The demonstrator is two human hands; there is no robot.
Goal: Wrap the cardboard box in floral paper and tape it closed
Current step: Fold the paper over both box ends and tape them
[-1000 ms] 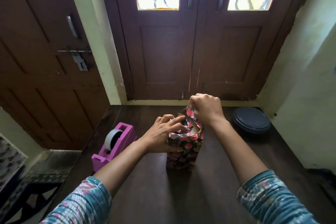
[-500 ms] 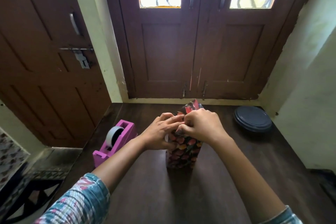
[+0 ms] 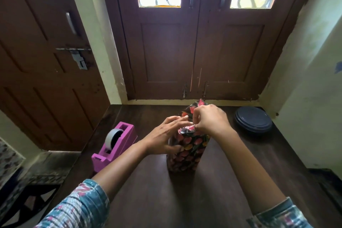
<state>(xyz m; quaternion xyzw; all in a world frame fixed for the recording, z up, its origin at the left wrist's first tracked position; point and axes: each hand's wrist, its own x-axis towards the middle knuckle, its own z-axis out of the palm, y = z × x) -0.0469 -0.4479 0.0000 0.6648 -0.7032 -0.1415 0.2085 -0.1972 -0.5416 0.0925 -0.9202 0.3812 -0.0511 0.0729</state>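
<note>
The box stands upright in the middle of the dark wooden table, covered in black paper printed with red and orange flowers; no cardboard shows. My left hand clasps its upper left side, thumb on the front face, fingers laid over the top. My right hand is over the top and pinches a crumpled fold of the floral paper. A pointed flap of paper sticks up behind my hands. A pink tape dispenser holding a grey roll sits to the left.
A dark blue round lid or plate lies at the table's back right corner. Brown double doors rise right behind the table. A light wall bounds the right side, and the table's left edge drops to the floor.
My right hand came down from the raised paper flap to the top of the box beside my left hand, and now pinches a fold there. The box stays in place.
</note>
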